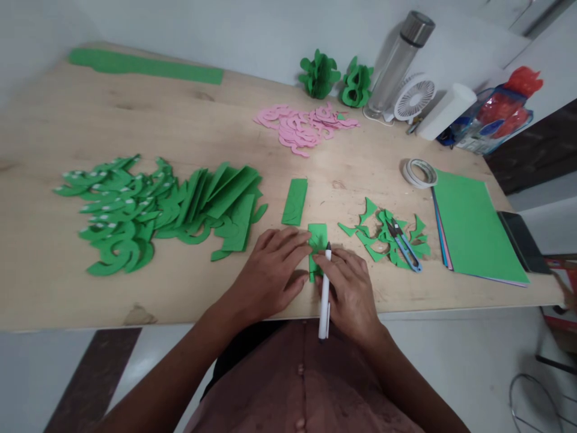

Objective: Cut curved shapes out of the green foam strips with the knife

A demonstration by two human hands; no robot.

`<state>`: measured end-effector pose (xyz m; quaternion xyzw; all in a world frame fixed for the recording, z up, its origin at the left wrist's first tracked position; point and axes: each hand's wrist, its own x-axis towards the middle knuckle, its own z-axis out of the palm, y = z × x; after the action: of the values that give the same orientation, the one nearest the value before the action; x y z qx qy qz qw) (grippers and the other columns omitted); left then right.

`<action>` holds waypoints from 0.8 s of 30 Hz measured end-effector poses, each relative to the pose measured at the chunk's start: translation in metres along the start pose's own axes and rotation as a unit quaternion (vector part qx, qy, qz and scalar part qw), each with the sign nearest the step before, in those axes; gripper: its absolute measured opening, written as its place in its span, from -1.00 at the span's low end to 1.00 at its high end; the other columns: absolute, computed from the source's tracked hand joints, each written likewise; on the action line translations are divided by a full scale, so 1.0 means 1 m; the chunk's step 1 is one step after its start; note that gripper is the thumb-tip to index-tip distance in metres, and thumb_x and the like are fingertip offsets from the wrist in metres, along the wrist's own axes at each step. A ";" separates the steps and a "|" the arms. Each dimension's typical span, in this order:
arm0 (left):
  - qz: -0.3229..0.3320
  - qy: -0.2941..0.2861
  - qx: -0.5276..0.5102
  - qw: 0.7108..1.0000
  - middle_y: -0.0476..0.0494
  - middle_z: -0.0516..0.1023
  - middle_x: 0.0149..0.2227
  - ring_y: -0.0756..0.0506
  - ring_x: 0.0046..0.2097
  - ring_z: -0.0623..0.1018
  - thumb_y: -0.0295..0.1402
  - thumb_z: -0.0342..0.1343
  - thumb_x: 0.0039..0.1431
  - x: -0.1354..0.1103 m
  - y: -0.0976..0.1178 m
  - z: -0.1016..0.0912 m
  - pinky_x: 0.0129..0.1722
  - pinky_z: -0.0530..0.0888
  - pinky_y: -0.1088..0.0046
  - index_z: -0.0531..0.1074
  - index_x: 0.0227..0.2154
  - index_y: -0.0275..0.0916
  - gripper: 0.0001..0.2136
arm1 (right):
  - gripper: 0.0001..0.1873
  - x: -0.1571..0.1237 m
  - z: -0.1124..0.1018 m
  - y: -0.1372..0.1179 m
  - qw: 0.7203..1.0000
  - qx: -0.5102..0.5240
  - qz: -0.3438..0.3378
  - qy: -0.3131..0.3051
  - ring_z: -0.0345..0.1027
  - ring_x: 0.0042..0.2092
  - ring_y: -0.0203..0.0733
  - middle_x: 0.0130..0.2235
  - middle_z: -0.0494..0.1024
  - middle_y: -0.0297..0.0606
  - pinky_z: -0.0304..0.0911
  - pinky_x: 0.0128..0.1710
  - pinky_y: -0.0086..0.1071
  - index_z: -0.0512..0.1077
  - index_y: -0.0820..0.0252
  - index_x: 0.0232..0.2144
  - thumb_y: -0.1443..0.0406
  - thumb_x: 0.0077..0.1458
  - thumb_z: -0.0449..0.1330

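A person is sitting or standing at a wooden table (180,294), both bare hands working near its front edge. A narrow green craft strip (317,233) is lying between the hands, partly covered by their fingers. The left hand (273,276) is resting palm down, fingers loosely spread and not curling round anything, its fingertips reaching the strip's left edge. The right hand (350,285) is bending its fingers around a white pen (324,300) while its fingertips are touching the strip's right side.

The pen's dark tip is pointing away from the body, just beside the strip; whether it is touching anything is unclear. If the right fingers are shifting while holding it, the tip could be leaving a stray mark. Light pressure from the left fingers could be letting the strip slide or skew, and uneven pressure could be creasing it.

Beyond the strip, a green rectangle with a drawn outline (295,201) is lying near enough to be nudged. Fanned green sheets (225,192) are leaning loosely to the left; a careless left hand could be toppling them. To the right, blue-handled thread snips (406,245) are lying on green offcuts (369,207), where a sweeping right hand could be catching the blades.
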<state>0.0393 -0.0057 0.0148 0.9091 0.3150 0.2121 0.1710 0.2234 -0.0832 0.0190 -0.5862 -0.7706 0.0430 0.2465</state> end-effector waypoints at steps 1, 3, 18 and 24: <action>-0.002 -0.002 -0.001 1.000 -0.26 0.45 0.20 -0.30 0.26 0.35 -0.35 0.01 0.27 0.000 0.000 0.000 0.24 0.26 -0.05 0.41 0.03 -0.22 -0.70 | -0.63 0.000 0.000 0.000 1.000 -0.001 0.002 -0.003 0.32 0.14 0.01 -0.01 0.61 -0.15 0.18 0.13 -0.08 0.40 0.11 0.13 0.36 0.31 0.06; -0.005 -0.005 0.000 1.000 -0.26 0.45 0.21 -0.30 0.26 0.34 -0.35 0.01 0.27 0.000 0.001 -0.001 0.23 0.26 -0.04 0.41 0.03 -0.22 -0.70 | -0.63 0.000 0.000 0.000 1.000 -0.002 0.003 -0.005 0.32 0.14 0.01 -0.01 0.61 -0.15 0.19 0.12 -0.09 0.41 0.12 0.12 0.36 0.31 0.06; -0.001 -0.006 0.003 1.000 -0.28 0.44 0.21 -0.31 0.26 0.34 -0.34 -0.01 0.27 0.000 0.000 -0.001 0.24 0.26 -0.07 0.41 0.04 -0.25 -0.68 | -0.64 0.002 0.000 -0.004 1.000 -0.005 0.014 -0.003 0.33 0.13 0.01 -0.01 0.61 -0.14 0.18 0.10 -0.09 0.41 0.13 0.12 0.36 0.32 0.05; -0.004 -0.006 -0.004 1.000 -0.25 0.44 0.21 -0.30 0.27 0.34 -0.34 0.00 0.26 0.000 0.000 -0.001 0.24 0.26 -0.06 0.42 0.04 -0.21 -0.68 | -0.61 0.001 0.002 -0.004 1.000 -0.014 0.017 -0.001 0.33 0.14 0.01 -0.01 0.61 -0.15 0.19 0.11 -0.09 0.41 0.11 0.13 0.37 0.29 0.07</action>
<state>0.0388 -0.0052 0.0154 0.9086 0.3170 0.2066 0.1771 0.2190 -0.0827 0.0194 -0.6026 -0.7610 0.0373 0.2372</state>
